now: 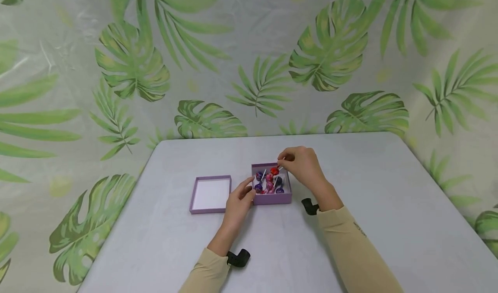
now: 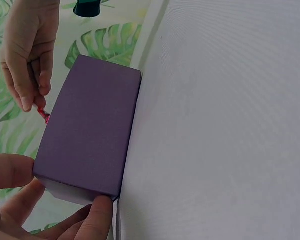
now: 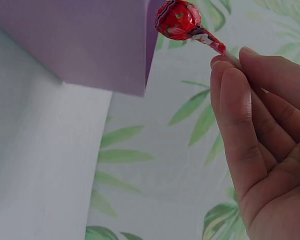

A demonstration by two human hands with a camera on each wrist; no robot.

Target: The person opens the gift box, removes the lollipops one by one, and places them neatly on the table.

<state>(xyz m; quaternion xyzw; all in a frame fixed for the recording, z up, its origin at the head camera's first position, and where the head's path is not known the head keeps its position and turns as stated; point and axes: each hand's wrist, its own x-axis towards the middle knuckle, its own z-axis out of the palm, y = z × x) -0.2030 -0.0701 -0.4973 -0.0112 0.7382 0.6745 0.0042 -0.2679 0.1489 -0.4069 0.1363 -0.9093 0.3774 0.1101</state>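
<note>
A red-wrapped lollipop (image 3: 179,20) hangs by its stick from my right hand (image 1: 305,165), pinched between thumb and fingertips. Its candy head is at the back right part of the open purple box (image 1: 272,199). Inside the box lie several more lollipops: pink ones (image 1: 269,184) in the middle, dark blue-purple ones (image 1: 258,188) at the left and a dark one (image 1: 278,180) at the right. My left hand (image 1: 239,202) holds the box at its left side, with the fingers bent about the near left corner in the left wrist view.
Left of the box lies a shallow purple-edged lid (image 1: 212,193), its white inside facing up, close to my left hand. Both stand on a white table (image 1: 155,250). A leaf-printed sheet (image 1: 256,46) hangs behind the table. Black wrist cameras (image 1: 238,258) sit on both wrists.
</note>
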